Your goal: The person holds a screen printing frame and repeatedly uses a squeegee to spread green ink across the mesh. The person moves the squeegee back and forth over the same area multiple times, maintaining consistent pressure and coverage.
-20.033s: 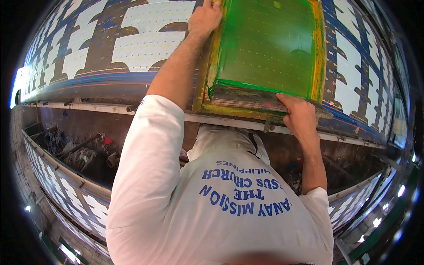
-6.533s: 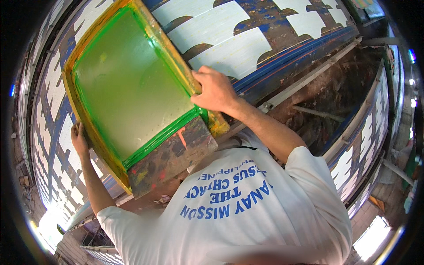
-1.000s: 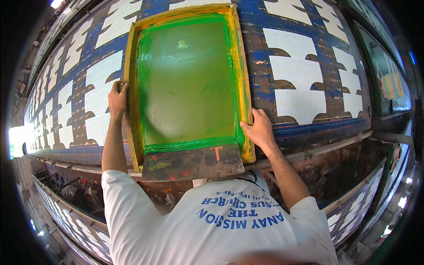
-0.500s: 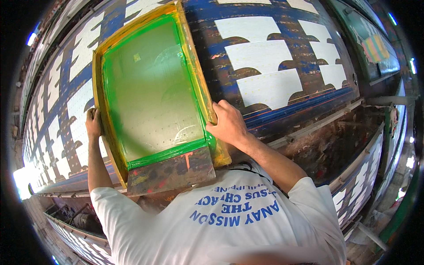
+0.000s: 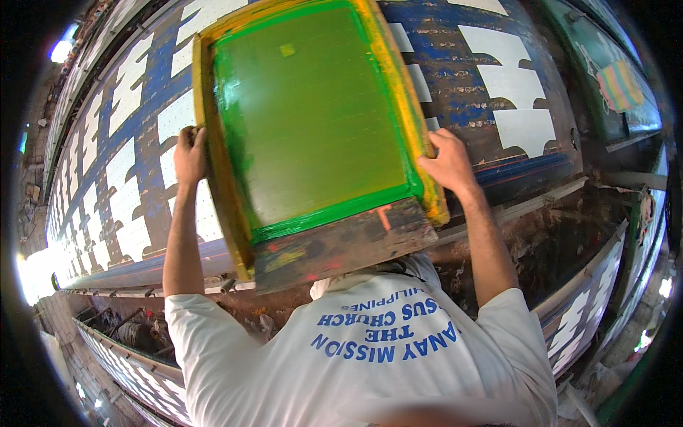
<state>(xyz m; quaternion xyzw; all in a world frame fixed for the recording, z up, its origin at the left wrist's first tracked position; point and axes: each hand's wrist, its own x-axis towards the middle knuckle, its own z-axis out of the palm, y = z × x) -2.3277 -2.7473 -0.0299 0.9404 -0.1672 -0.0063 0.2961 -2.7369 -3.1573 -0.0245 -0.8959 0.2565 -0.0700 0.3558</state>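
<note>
A screen-printing frame point(image 5: 313, 121), with yellow-stained sides and a green-bordered mesh, is held between my two hands over the long table. My left hand point(image 5: 190, 156) is closed on its left side. On the right side, the fingers of my right hand point(image 5: 449, 165) grip the frame's edge. A dark, paint-stained board point(image 5: 341, 245) spans the frame's near end. White pieces with curved notches point(image 5: 523, 132) lie in rows on the table to the right, some partly hidden by the frame. More white pieces point(image 5: 131, 181) lie to the left.
The long dark table point(image 5: 455, 103) is streaked with blue paint. Along its near side runs a rail point(image 5: 526, 203), with a dark trough below. More notched white pieces point(image 5: 569, 320) show on a lower surface at right. A striped cloth point(image 5: 620, 85) lies at the far right.
Both hands have carried the frame to the right and slightly away from me. It now covers parts of white pieces that were in the open. Its mesh looks greener and less pale.
</note>
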